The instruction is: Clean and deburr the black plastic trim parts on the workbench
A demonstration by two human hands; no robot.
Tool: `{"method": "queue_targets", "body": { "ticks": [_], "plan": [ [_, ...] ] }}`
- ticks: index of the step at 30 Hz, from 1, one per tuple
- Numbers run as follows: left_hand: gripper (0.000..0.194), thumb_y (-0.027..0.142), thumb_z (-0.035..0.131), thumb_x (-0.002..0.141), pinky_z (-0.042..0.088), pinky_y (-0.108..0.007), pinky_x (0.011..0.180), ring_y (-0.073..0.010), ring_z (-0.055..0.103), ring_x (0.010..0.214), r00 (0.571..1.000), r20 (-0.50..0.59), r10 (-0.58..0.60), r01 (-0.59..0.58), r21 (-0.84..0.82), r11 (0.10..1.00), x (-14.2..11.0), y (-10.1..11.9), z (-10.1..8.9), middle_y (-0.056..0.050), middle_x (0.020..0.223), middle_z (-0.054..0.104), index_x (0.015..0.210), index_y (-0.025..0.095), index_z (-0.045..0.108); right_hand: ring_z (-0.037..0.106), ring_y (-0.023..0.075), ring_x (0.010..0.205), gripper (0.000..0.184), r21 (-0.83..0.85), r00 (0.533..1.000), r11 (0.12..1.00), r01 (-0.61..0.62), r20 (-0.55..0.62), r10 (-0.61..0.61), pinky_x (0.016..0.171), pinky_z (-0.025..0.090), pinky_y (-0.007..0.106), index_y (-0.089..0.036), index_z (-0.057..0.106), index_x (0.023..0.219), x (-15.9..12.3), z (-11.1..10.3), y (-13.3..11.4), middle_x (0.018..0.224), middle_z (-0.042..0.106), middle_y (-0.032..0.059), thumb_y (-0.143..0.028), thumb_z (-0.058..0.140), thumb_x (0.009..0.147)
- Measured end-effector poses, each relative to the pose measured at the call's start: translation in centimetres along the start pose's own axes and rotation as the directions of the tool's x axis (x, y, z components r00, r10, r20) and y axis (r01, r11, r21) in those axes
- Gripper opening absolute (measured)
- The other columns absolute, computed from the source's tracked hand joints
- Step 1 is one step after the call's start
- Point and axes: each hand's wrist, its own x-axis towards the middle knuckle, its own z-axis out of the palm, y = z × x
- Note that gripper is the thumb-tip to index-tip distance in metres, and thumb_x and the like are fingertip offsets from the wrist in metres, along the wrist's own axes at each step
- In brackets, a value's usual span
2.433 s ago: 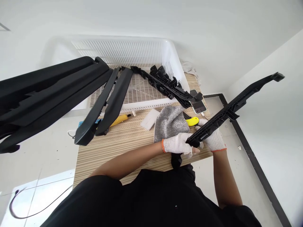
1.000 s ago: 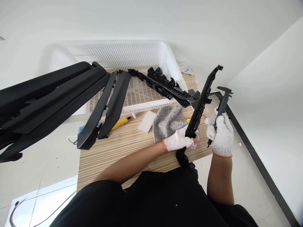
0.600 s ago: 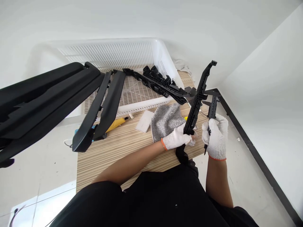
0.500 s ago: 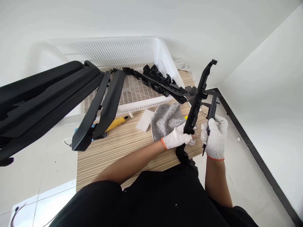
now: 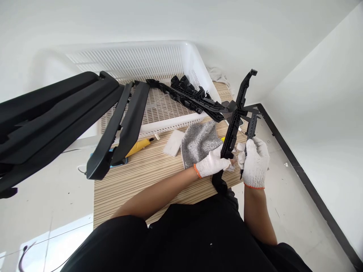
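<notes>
My left hand (image 5: 216, 162), in a white knit glove with an orange cuff, is closed around the lower part of a long black plastic trim piece (image 5: 234, 126). The piece stands tilted, its hooked top end up and to the right, its ribbed side showing. A black vernier caliper (image 5: 251, 128) is gripped in my right hand (image 5: 255, 160), gloved likewise. The caliper's jaws lie against or right beside the middle of the trim piece; exact contact cannot be made out. Below my left hand the piece's curved lower end comes close to my clothing.
A white slatted basket (image 5: 195, 60) holds several black plastic parts (image 5: 187, 94). Long black trim pieces (image 5: 65, 117) jut in from the left. On the striped table (image 5: 147, 166) lie a grey cloth (image 5: 198, 145), a white pad (image 5: 173, 142) and a yellow-handled tool (image 5: 138, 146).
My right hand and the caliper have moved slightly left, closer to the trim piece. My left hand keeps its hold on the piece, which has barely shifted.
</notes>
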Motion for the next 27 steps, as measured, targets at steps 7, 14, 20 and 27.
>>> {"method": "queue_targets", "body": {
  "ticks": [7,14,20,27],
  "plan": [
    [0.045,0.04,0.086,0.069,0.039,-0.023,0.054,-0.0078,0.048,0.058,0.998,0.054,0.029,-0.026,-0.052,0.998,0.1,-0.1,0.0,0.004,0.068,0.056,0.086,0.019,0.049,0.043,0.0052,0.034,0.032,0.014,1.0,1.0,0.028,0.008,-0.028,0.029,0.03,0.019,-0.024,0.054,0.114,-0.1,0.0,0.2,0.073,0.066,-0.0074,-0.045,0.064,0.092],
    [0.042,0.037,0.085,0.071,0.04,-0.023,0.055,-0.0076,0.047,0.058,0.997,0.064,0.046,-0.043,-0.045,0.998,0.0,0.1,0.1,0.005,0.067,0.054,0.088,0.019,0.051,0.042,0.0059,0.035,0.041,0.014,1.0,1.0,0.008,0.007,-0.008,0.029,0.029,0.019,-0.026,0.052,0.126,-0.1,-0.1,0.3,0.074,0.065,-0.007,-0.045,0.065,0.092],
    [0.043,0.037,0.085,0.073,0.041,-0.022,0.056,-0.0075,0.049,0.058,0.999,0.041,0.015,-0.015,0.007,1.0,0.3,-0.6,0.0,0.005,0.067,0.056,0.09,0.018,0.051,0.043,0.0068,0.035,0.05,-0.007,0.997,0.999,0.053,0.055,-0.053,0.029,0.028,0.018,-0.033,0.045,0.141,0.0,-0.2,0.0,0.07,0.06,-0.0091,-0.043,0.061,0.094],
    [0.053,0.056,0.077,0.083,0.051,-0.025,0.064,-0.0107,0.062,0.065,0.998,0.067,0.019,-0.007,-0.169,0.986,-0.2,-0.5,0.3,-0.002,0.087,0.063,0.113,0.018,0.055,0.035,0.007,0.03,0.015,0.056,0.99,0.989,0.135,-0.039,-0.133,0.025,0.023,0.019,-0.026,0.052,0.101,-1.9,-1.8,-2.2,0.059,0.054,-0.0105,-0.034,0.062,0.093]
  ]
}}
